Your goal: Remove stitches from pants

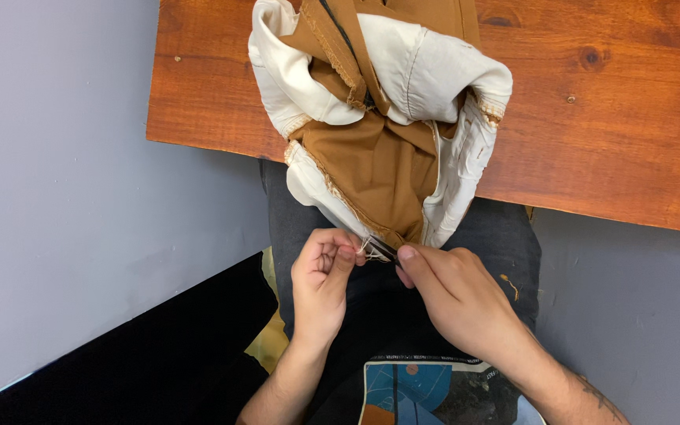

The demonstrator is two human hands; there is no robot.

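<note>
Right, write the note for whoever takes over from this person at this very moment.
Left hand: fingertips pinch pale loose threads at the garment's lower edge.
Right hand: holds a small dark tool against the same spot; what kind of tool is unclear.
Brown garment, inside out with cream lining showing, lies half on the wooden table, half over the lap.
Done: some threads pulled free.
Left: cannot tell how much seam remains.

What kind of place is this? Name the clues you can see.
Probably a home or small sewing workspace: a wooden table, a brown garment turned inside out, plain grey walls.
</note>
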